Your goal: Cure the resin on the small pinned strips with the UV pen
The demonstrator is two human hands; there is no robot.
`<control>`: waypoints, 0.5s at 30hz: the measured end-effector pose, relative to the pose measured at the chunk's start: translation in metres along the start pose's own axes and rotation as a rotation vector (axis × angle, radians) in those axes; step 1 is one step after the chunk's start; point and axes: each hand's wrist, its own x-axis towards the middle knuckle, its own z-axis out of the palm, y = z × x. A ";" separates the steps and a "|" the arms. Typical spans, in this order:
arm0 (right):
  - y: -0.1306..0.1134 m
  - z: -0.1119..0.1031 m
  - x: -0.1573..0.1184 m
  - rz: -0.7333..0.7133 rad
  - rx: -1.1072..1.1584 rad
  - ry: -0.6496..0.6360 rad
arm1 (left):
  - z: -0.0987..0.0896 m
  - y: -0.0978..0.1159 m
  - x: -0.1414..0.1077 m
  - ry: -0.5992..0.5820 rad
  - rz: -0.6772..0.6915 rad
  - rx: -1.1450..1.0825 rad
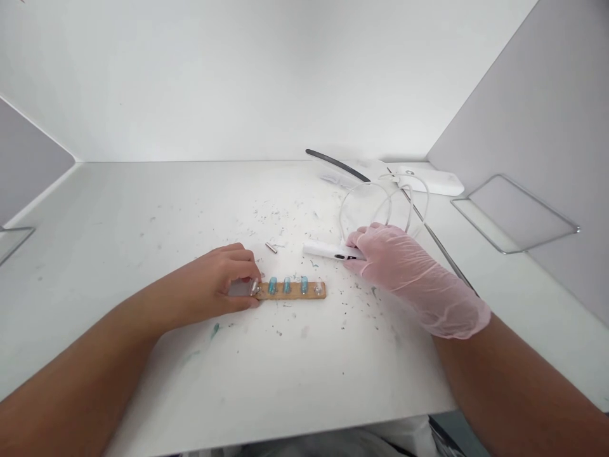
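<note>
We see a wooden strip lying flat on the tabletop, in front of us and between our two hands. Along it sit three blue nail tips, with one clear nail tip at its right end and another shiny, clear piece at its left end. Our bare left hand is clamped on that left end, the thumb on the near side and the fingers on the far side, with a gap between thumb and fingers behind the grip.

Our right hand, in a thin pink glove, is closed around the right part of a white pen-shaped tool, whose other end points left, beyond the strip. A small metal bit lies near our left fingers, and dark flecks are scattered about.

Farther out, a pale cord loops behind our right hand. Beyond it we see a dark curved file and a white device. A long thin rod runs behind the glove, and a wire frame stands at the right.
</note>
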 end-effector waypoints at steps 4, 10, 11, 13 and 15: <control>0.000 -0.001 0.003 -0.003 0.004 -0.035 | 0.000 0.000 0.000 -0.013 -0.023 0.000; 0.000 -0.004 0.003 0.008 0.029 -0.097 | 0.002 -0.003 -0.002 -0.002 -0.016 0.000; -0.001 -0.005 0.003 0.022 0.017 -0.093 | 0.002 -0.004 -0.002 0.000 -0.018 0.003; -0.003 -0.006 0.003 0.038 0.003 -0.100 | 0.002 -0.004 -0.001 0.001 -0.012 0.007; -0.003 -0.004 0.004 0.061 0.012 -0.053 | 0.001 -0.003 -0.001 -0.008 0.006 0.010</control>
